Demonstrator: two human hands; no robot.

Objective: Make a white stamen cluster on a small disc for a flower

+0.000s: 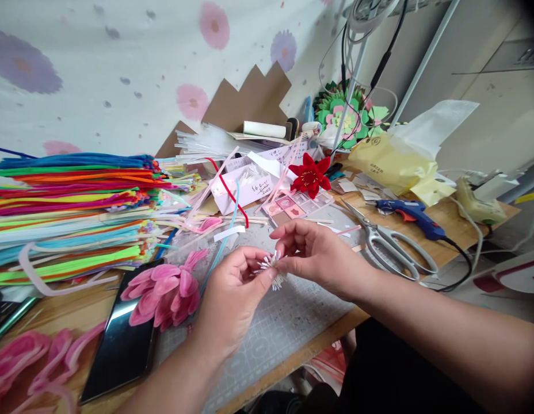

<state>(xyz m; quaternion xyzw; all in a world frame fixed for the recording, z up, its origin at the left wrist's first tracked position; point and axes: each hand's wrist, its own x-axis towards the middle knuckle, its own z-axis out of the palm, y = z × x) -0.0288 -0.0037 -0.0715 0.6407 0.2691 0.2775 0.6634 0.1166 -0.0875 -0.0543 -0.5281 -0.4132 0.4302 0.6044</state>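
Note:
Over the grey cutting mat (267, 339), my left hand (239, 287) pinches a small white fringed tuft (275, 271) between thumb and fingers. My right hand (316, 256) closes its thumb and fingertips on the same tuft from the other side. Thin white strands stick out above and below the fingertips, and the middle of the tuft is partly hidden. Left of my left hand, a pink pipe-cleaner flower (167, 287) lies over the top of a black phone (124, 339). Beyond my hands lies a red pipe-cleaner flower (311, 176).
Bundles of coloured pipe cleaners (72, 213) fill the left side. Scissors (390, 244) and a blue glue gun (411, 215) with a trailing cord lie at right. Behind them sits a yellow tissue pack (392, 161). More pink loops (25, 362) lie at front left.

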